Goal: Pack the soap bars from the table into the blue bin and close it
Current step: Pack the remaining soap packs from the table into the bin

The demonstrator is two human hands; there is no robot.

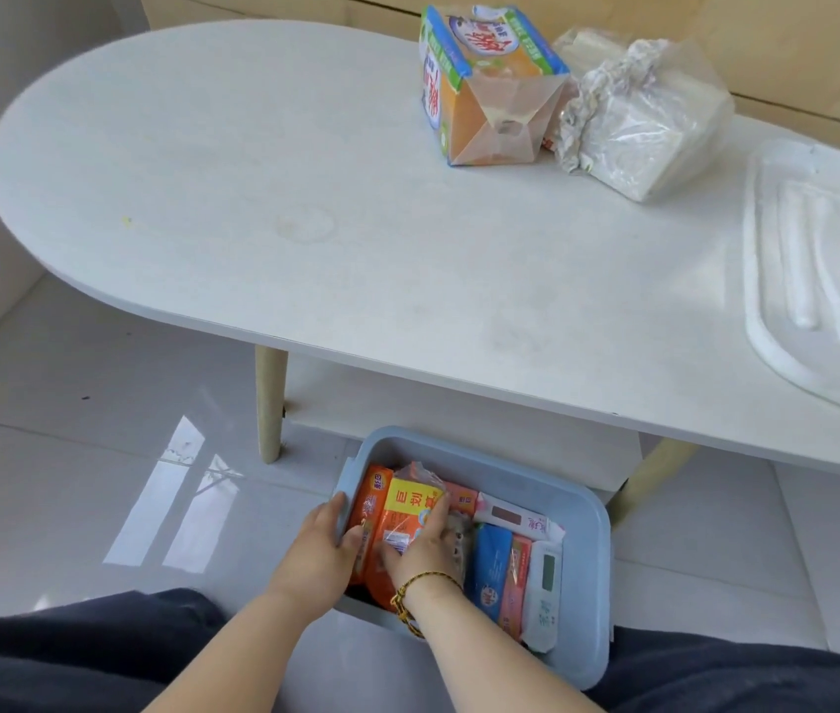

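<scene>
The blue bin (pixel 588 568) stands open on the floor in front of the table, between my knees, and holds several wrapped soap bars. My left hand (pixel 320 548) grips the bin's left rim. My right hand (pixel 423 542) presses on an orange and yellow soap pack (pixel 407 506) inside the bin at its left side. Blue, pink and white bars (pixel 510 573) fill the right side. On the table stand an orange multi-pack of soap (pixel 485 90) and a clear bag with white bars (pixel 649 126). The white lid (pixel 819 280) lies on the table's right end.
The white oval table (pixel 304 198) has pale wooden legs (pixel 270 403) and a lower shelf just behind the bin. Grey floor tiles lie to the left. My dark trousers fill the bottom edge.
</scene>
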